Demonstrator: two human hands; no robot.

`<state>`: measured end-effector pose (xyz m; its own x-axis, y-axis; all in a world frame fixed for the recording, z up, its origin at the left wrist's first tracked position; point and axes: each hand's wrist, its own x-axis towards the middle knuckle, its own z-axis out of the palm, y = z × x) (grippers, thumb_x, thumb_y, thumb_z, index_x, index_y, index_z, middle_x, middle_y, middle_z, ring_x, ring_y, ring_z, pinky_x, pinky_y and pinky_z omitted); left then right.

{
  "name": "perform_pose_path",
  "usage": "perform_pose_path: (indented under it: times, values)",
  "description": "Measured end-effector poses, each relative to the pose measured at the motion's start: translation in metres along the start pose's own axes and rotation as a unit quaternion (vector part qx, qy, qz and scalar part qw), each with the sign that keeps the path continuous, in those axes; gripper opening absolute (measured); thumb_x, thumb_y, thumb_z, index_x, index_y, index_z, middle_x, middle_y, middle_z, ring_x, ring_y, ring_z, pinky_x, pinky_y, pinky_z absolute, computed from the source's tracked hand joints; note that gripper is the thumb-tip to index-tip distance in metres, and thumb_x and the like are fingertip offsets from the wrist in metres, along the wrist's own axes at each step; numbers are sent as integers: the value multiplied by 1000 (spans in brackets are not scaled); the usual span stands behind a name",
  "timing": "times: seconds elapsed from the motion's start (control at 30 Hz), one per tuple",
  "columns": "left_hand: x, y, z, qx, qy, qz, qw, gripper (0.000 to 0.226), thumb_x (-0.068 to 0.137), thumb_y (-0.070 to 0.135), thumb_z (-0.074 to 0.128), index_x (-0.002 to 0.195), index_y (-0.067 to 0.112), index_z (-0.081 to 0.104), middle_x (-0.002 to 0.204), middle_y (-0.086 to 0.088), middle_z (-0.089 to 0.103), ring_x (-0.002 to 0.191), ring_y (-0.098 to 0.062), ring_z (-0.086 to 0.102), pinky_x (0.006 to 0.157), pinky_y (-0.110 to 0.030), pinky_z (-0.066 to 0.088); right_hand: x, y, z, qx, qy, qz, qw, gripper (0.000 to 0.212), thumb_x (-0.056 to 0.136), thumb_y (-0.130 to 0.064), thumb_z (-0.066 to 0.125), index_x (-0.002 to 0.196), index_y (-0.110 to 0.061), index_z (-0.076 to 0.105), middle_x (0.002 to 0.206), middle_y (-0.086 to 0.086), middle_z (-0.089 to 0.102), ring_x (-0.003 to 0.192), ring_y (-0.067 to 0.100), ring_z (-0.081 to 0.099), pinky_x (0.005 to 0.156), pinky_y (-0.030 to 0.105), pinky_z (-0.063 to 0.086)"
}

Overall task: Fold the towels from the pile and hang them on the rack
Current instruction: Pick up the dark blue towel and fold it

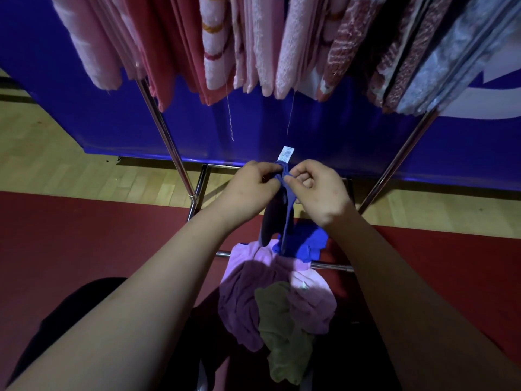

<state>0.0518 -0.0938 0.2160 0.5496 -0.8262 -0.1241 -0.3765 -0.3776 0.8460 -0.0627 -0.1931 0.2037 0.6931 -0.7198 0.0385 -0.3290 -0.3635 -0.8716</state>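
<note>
A blue towel (277, 221) with a white label at its top hangs from both hands in the middle of the view. My left hand (249, 187) pinches its top edge from the left. My right hand (318, 190) pinches the same edge from the right, fingertips almost touching the left ones. Below lies the pile (279, 306): a pink towel, an olive towel and more blue cloth. Above, the rack (158, 117) carries several hung towels (265, 43), pink, red, patterned and grey.
The rack's chrome legs slant down on both sides and a low crossbar (329, 266) runs behind the pile. A blue banner (338, 131) stands behind the rack. Wooden floor (42, 153) lies at the left, red carpet (84, 235) underfoot.
</note>
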Motion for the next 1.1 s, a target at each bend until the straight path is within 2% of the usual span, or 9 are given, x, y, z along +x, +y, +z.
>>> perform_pose_path:
  times: [0.17, 0.37, 0.53, 0.63, 0.7, 0.77, 0.87, 0.97, 1.1]
  values:
    - [-1, -2, 2, 14, -28, -12, 999, 42, 86, 18, 58, 127, 10, 63, 111, -5, 72, 104, -15, 67, 97, -36, 51, -1, -1, 2, 10, 12, 13, 1000, 6, 89, -13, 67, 84, -8, 66, 64, -4, 49, 51, 0, 43, 53, 8, 37]
    - [0, -4, 5, -136, -19, -71, 988, 32, 94, 3, 53, 125, 0, 60, 105, -16, 72, 92, -24, 73, 91, -36, 57, -4, -6, 3, 38, -2, 20, 999, 8, 91, -11, 66, 88, -5, 69, 50, -14, 49, 45, -3, 48, 52, 7, 36]
    - [2, -7, 4, -147, 15, -81, 986, 39, 84, -5, 64, 122, 1, 63, 101, -16, 72, 92, -23, 70, 92, -39, 56, -4, -7, 3, -37, -72, -10, 997, 29, 81, -1, 71, 109, -8, 67, 99, 2, 50, 64, -2, 54, 68, 8, 42]
    - [2, -8, 4, -205, -2, -89, 975, 29, 83, -10, 66, 108, 4, 68, 89, -6, 71, 78, -7, 67, 81, -23, 58, -3, -1, 3, -70, -66, -13, 995, 37, 78, 6, 66, 111, -11, 65, 106, 2, 49, 74, 1, 54, 71, 4, 41]
    - [1, -6, 3, -238, -6, -97, 966, 32, 82, -13, 66, 108, 4, 68, 90, -8, 72, 78, -8, 68, 74, -16, 56, -1, 2, 2, -67, -32, -15, 997, 27, 81, 2, 68, 103, -14, 65, 105, 3, 55, 81, 10, 59, 77, 14, 46]
    - [0, -2, 2, -266, -15, -102, 958, 36, 82, -16, 61, 115, 0, 65, 95, -14, 72, 82, -16, 68, 77, -21, 58, 3, 6, 0, -58, -20, 5, 998, 20, 85, 0, 66, 100, -13, 66, 106, 9, 61, 87, 19, 62, 81, 27, 51]
    - [1, -1, 0, -260, -21, -83, 962, 41, 84, -20, 52, 118, 0, 61, 93, -13, 70, 84, -21, 67, 85, -31, 56, 7, 9, -6, -56, -6, 25, 998, 15, 89, -2, 63, 99, -11, 65, 102, 12, 64, 86, 21, 60, 79, 28, 48]
    - [1, 0, 0, -239, 7, -53, 970, 46, 80, -26, 50, 112, 7, 55, 82, -9, 60, 72, -14, 56, 69, -22, 51, 8, 7, -10, -31, -9, 10, 999, 12, 92, -5, 60, 99, -14, 61, 98, 8, 64, 87, 20, 59, 78, 28, 47]
    - [0, -7, 0, -191, 20, -42, 980, 65, 76, -20, 60, 127, 18, 44, 89, 5, 56, 72, -1, 55, 57, -11, 45, 8, 3, -11, 36, -43, 22, 998, 12, 94, -16, 53, 92, -28, 52, 99, 17, 62, 86, 22, 55, 83, 46, 49]
